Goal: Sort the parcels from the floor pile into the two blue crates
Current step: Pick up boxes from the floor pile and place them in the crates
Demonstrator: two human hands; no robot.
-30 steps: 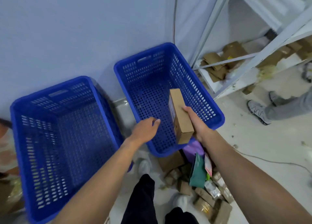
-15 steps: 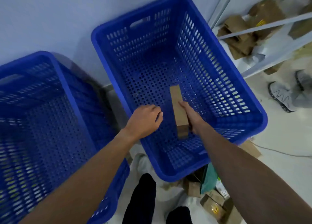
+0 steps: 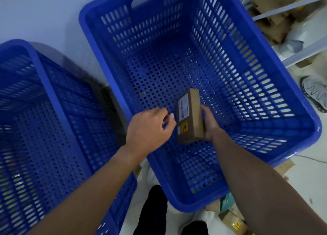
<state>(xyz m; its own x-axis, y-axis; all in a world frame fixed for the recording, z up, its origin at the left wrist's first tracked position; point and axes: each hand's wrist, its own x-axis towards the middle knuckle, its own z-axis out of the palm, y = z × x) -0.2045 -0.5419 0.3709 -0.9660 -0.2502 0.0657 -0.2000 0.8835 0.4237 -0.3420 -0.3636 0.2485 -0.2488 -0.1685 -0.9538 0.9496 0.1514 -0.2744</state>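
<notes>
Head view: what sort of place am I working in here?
Likely a parcel sorting or storage room: the left crate and right crate stand on the floor by a wall, white shelving holds cardboard boxes, and the right hand holds a labelled parcel inside the right crate.

You face a pale wall above a light floor. To your right stands a white shelf holding crumpled cardboard, with a grey shoe nearby.
</notes>
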